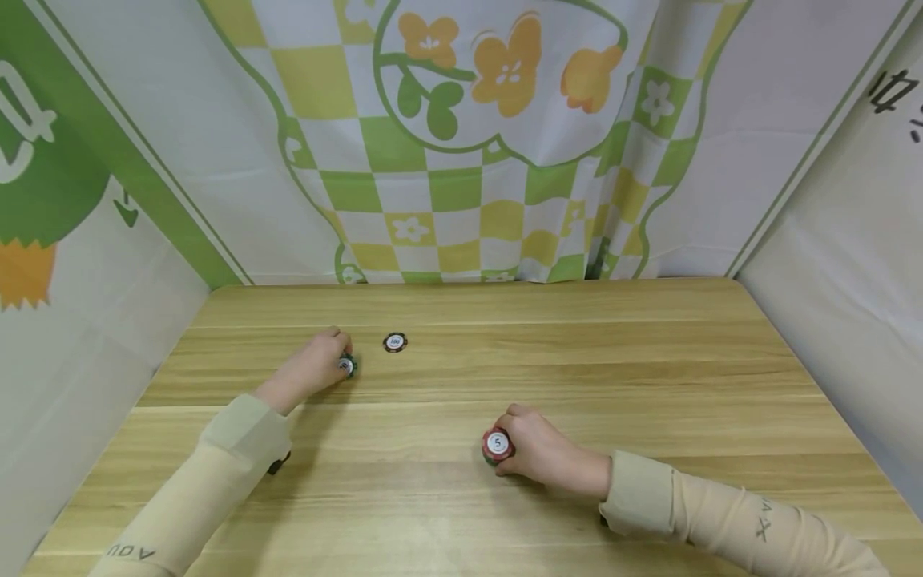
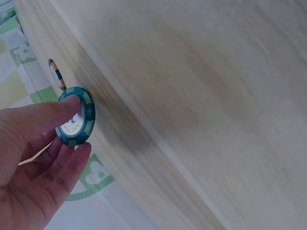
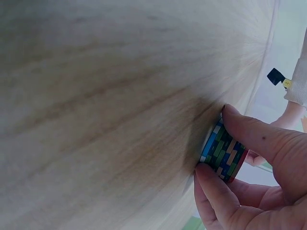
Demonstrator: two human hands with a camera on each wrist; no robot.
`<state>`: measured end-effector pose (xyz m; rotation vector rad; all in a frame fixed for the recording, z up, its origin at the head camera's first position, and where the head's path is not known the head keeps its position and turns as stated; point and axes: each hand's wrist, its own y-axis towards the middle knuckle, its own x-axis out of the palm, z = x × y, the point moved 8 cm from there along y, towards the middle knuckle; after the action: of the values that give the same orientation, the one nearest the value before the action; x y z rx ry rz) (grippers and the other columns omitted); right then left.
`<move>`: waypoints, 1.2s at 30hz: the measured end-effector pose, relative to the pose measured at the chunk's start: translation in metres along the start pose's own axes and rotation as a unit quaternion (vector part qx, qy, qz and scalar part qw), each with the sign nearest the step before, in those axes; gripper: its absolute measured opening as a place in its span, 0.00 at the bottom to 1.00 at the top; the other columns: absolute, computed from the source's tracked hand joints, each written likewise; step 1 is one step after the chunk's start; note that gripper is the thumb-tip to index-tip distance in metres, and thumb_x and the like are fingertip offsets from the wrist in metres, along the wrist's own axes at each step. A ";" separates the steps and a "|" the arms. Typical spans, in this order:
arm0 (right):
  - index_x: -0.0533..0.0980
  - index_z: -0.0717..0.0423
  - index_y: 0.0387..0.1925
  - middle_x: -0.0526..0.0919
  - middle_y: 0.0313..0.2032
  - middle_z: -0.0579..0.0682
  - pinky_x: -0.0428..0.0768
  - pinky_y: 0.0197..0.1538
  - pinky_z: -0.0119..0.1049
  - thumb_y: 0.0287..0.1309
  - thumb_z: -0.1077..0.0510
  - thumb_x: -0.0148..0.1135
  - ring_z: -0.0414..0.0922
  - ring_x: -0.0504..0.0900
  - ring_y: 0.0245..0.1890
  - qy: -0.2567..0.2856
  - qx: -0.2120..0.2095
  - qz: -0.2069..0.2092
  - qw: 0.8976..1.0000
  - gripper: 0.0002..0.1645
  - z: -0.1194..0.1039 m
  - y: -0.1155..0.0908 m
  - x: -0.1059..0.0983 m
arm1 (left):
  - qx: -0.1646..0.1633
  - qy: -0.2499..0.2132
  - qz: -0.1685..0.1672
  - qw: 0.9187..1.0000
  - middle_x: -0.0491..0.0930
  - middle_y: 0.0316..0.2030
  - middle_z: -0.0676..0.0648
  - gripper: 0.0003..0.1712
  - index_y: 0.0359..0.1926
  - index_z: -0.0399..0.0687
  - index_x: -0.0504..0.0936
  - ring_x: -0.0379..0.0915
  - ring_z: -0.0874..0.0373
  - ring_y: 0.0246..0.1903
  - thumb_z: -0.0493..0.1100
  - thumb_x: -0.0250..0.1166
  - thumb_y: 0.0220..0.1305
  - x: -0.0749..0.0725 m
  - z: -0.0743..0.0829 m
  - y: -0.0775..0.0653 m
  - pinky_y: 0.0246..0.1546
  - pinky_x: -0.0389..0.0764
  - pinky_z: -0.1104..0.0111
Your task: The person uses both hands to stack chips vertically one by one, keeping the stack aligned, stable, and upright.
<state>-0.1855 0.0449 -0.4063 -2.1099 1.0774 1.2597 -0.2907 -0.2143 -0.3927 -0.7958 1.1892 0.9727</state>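
Observation:
My left hand [image 1: 312,370] pinches a green poker chip [image 2: 87,122] between thumb and fingers, toward the left of the table. In the left wrist view the chip's white centre is partly covered by the thumb. Just beyond it lies a black-edged chip marked 100 [image 1: 395,342], flat on the wood. Nearer the front, my right hand [image 1: 546,453] grips a stack of poker chips [image 3: 221,152] by its sides. A red chip marked 5 [image 1: 497,442] tops that stack. Blue and green edges show below it in the right wrist view.
The light wooden table [image 1: 613,344] reaches back to a curtain [image 1: 447,192] with green and yellow checks. Printed cloth hangs along both sides. A small dark object [image 3: 276,76] shows at the left sleeve in the right wrist view.

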 end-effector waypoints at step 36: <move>0.76 0.67 0.34 0.74 0.30 0.50 0.76 0.35 0.31 0.31 0.60 0.76 0.42 0.75 0.30 0.006 -0.013 0.002 1.000 0.25 -0.003 -0.001 -0.002 | 0.183 0.057 0.025 0.981 0.71 0.24 0.54 0.11 0.22 0.47 0.74 0.67 0.63 0.23 0.31 0.69 0.47 -0.006 0.100 -0.015 0.22 0.69 0.74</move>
<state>-0.1834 0.0444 -0.4028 -2.1393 1.0769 1.2713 -0.2396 -0.1308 -0.3664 -0.5352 1.4420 0.7245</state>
